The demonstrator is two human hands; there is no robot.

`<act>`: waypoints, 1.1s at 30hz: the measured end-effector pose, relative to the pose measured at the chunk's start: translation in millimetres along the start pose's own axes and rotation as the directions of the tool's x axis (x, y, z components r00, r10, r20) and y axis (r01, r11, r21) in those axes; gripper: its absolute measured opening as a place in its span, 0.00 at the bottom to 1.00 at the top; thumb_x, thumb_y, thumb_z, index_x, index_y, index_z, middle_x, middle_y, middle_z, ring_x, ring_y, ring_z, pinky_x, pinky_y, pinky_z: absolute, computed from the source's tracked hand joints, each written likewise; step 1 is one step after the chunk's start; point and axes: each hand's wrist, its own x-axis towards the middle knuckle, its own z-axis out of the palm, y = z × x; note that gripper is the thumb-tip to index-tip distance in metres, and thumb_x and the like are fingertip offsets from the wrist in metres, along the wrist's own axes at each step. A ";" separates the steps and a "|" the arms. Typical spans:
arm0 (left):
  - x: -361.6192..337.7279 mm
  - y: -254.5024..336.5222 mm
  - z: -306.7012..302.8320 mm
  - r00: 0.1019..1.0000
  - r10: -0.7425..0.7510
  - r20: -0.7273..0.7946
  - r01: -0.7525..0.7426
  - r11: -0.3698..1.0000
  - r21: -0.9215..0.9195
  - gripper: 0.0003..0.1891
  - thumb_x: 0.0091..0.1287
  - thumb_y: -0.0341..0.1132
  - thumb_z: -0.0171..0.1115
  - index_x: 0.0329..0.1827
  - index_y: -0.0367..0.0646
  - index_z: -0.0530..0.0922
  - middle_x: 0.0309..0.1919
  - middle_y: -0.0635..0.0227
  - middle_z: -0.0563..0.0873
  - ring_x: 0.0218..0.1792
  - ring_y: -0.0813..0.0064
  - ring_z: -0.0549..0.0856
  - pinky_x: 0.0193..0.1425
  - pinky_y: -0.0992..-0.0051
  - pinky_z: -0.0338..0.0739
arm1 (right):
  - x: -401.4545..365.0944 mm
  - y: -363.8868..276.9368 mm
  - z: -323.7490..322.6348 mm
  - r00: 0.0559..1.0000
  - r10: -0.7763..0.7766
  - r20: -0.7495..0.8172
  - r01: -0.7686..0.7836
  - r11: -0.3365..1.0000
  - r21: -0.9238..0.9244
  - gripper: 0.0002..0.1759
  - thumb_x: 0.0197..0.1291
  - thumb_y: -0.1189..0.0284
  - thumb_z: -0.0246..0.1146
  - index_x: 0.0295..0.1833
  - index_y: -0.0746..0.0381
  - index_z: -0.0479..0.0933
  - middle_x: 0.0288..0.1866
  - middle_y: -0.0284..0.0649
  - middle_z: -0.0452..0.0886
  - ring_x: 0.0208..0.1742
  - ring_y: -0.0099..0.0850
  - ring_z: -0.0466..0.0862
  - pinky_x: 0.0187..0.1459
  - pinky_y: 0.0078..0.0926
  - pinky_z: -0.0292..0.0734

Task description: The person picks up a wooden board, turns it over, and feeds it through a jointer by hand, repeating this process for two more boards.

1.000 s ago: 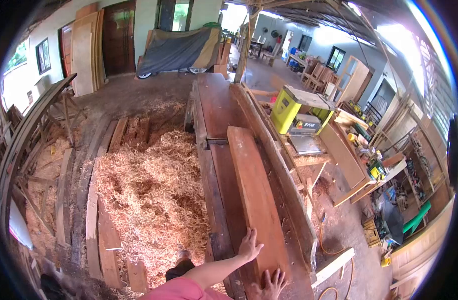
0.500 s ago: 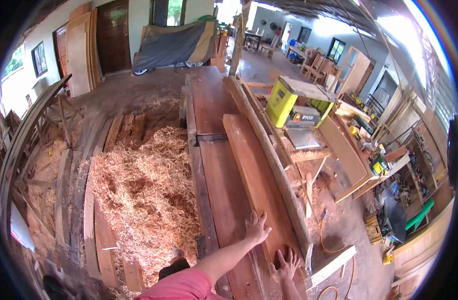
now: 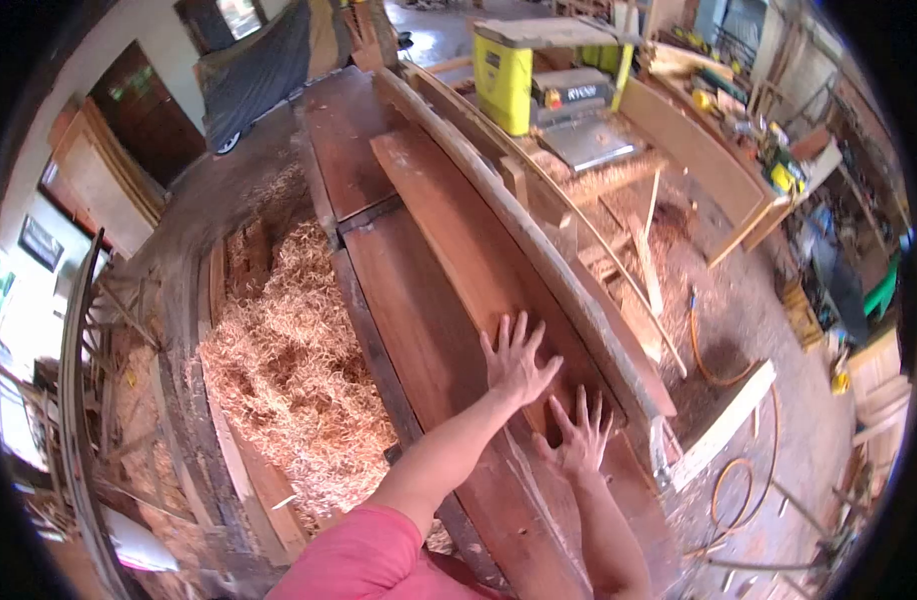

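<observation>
A long reddish-brown plank (image 3: 489, 265) lies flat on the wooden workbench (image 3: 399, 295), close to its right-hand rail. My left hand (image 3: 522, 368) rests palm down on the plank with its fingers spread. Nearer to me, my right hand (image 3: 577, 440) is also open, fingers spread and touching the wood by the plank's near end. Neither hand grips anything. My forearms cover part of the bench.
Curly wood shavings (image 3: 294, 350) heap up left of the bench. A rough-edged rail (image 3: 519, 210) runs along its right side. Beyond stand a green thickness planer (image 3: 549, 85) and a tool-covered table (image 3: 724, 140). An orange cord (image 3: 704, 345) lies on the floor.
The view has tilted down and turned. The plank's far end reaches further past the bench seam, and both hands have moved forward with it. My left fingers are spread wider.
</observation>
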 end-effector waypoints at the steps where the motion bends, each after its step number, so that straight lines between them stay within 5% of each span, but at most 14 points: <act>1: 5.8 -3.4 -1.4 1.000 -0.003 0.000 0.003 1.000 0.016 0.43 0.72 0.69 0.56 0.85 0.58 0.65 0.87 0.60 0.57 0.88 0.51 0.51 0.84 0.29 0.42 | 5.2 -2.6 0.0 1.000 -0.008 -0.015 0.008 1.000 0.006 0.44 0.55 0.39 0.68 0.78 0.37 0.75 0.89 0.50 0.57 0.89 0.60 0.49 0.83 0.71 0.40; 27: 196.8 -164.7 -50.9 0.999 -0.001 0.035 -0.001 0.998 0.063 0.44 0.74 0.71 0.51 0.88 0.61 0.58 0.89 0.63 0.51 0.89 0.55 0.47 0.85 0.32 0.42 | 227.8 -118.5 54.5 0.987 -0.009 -0.159 0.000 0.998 -0.055 0.42 0.54 0.41 0.70 0.77 0.36 0.76 0.86 0.48 0.63 0.86 0.59 0.58 0.83 0.69 0.48; 33: 249.6 -204.0 -56.4 0.999 0.008 -0.045 -0.005 0.998 0.058 0.46 0.70 0.72 0.55 0.87 0.60 0.62 0.89 0.62 0.55 0.88 0.53 0.50 0.85 0.32 0.40 | 288.9 -140.6 63.8 0.993 0.005 -0.122 -0.002 1.000 0.019 0.41 0.56 0.40 0.70 0.77 0.33 0.75 0.88 0.48 0.57 0.89 0.58 0.50 0.84 0.69 0.43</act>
